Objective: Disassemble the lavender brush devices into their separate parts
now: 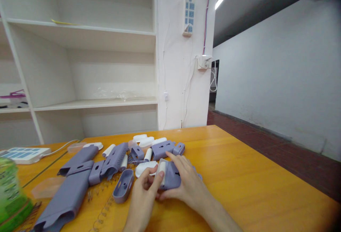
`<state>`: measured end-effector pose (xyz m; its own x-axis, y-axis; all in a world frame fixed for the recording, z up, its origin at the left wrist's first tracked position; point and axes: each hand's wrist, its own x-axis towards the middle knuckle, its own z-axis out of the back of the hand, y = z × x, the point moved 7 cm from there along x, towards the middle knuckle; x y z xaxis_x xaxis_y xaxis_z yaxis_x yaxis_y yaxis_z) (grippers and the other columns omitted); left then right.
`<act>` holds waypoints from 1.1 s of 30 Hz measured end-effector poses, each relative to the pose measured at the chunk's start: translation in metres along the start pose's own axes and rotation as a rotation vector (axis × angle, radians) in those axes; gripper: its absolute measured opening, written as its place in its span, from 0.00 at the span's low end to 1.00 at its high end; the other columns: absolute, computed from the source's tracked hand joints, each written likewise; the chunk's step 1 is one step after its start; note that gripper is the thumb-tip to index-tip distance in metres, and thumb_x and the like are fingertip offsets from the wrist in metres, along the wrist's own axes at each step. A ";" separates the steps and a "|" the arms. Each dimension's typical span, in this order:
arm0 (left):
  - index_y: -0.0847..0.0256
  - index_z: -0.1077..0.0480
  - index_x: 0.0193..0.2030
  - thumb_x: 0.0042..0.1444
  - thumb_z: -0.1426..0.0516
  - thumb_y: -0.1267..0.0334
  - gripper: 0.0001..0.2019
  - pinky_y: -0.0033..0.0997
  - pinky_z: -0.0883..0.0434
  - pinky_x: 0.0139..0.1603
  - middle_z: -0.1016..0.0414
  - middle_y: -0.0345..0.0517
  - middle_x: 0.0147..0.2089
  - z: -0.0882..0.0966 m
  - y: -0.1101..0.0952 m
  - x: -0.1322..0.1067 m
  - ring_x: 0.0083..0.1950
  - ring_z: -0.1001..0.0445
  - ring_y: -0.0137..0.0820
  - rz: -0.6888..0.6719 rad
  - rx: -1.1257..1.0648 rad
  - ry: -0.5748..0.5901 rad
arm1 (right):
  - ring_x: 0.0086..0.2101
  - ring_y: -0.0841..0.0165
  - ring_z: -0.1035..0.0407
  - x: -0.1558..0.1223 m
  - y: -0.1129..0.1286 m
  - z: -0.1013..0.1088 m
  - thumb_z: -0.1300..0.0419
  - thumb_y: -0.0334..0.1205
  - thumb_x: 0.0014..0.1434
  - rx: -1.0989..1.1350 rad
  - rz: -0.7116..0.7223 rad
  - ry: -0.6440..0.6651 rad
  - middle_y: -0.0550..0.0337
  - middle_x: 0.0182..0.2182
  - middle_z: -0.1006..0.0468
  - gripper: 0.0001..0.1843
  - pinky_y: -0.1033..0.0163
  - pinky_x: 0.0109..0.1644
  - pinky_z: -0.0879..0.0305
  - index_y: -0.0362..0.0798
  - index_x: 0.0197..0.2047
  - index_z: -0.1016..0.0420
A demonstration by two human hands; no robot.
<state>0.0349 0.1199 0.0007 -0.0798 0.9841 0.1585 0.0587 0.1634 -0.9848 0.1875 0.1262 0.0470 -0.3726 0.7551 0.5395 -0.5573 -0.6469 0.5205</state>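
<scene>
My right hand (190, 180) is closed around a purple plastic housing (172, 179), its fingers over the top and its thumb below. At the housing's left end my left hand (145, 191) pinches a white plastic piece (162, 170) between thumb and fingers. The white piece touches the housing; whether it sits inside it I cannot tell. Just behind my left fingers lies a white oval part with bristle-like pins (144, 168). An open purple oval cap (124, 186) rests left of my left hand. Another slotted purple housing (162, 149) lies behind my right fingertips.
Several purple housings (66, 200), white cylinders (108, 150), white oval parts (146, 141) and thin metal springs (102, 210) are spread over the left of the wooden table (239, 189). A green bottle-like container (13, 196) and a power strip (25, 154) stand far left. Shelves (106, 106) rise behind.
</scene>
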 end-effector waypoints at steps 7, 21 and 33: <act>0.64 0.28 0.45 0.50 0.34 0.45 0.25 0.25 0.28 0.24 0.25 0.43 0.28 0.010 -0.003 0.007 0.25 0.27 0.29 0.128 -0.061 0.044 | 0.60 0.52 0.39 0.000 -0.007 -0.001 0.22 0.58 0.34 0.015 -0.037 -0.013 0.53 0.60 0.31 0.62 0.50 0.65 0.41 0.58 0.69 0.42; 0.62 0.33 0.44 0.52 0.35 0.46 0.23 0.22 0.31 0.18 0.28 0.36 0.24 0.000 0.006 0.002 0.19 0.30 0.25 0.056 -0.026 0.038 | 0.59 0.53 0.38 0.002 -0.004 0.001 0.22 0.54 0.38 -0.014 -0.031 -0.023 0.53 0.60 0.32 0.60 0.50 0.63 0.40 0.57 0.70 0.45; 0.63 0.30 0.38 0.52 0.36 0.45 0.22 0.21 0.36 0.16 0.36 0.33 0.22 -0.005 -0.002 -0.005 0.19 0.37 0.23 -0.035 0.077 -0.001 | 0.57 0.55 0.38 -0.003 0.002 -0.002 0.21 0.48 0.38 0.014 0.021 -0.021 0.56 0.57 0.31 0.61 0.53 0.63 0.39 0.59 0.71 0.48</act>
<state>0.0402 0.1151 0.0018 -0.0820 0.9779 0.1926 -0.0209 0.1915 -0.9813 0.1862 0.1232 0.0456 -0.3681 0.7390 0.5643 -0.5393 -0.6640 0.5179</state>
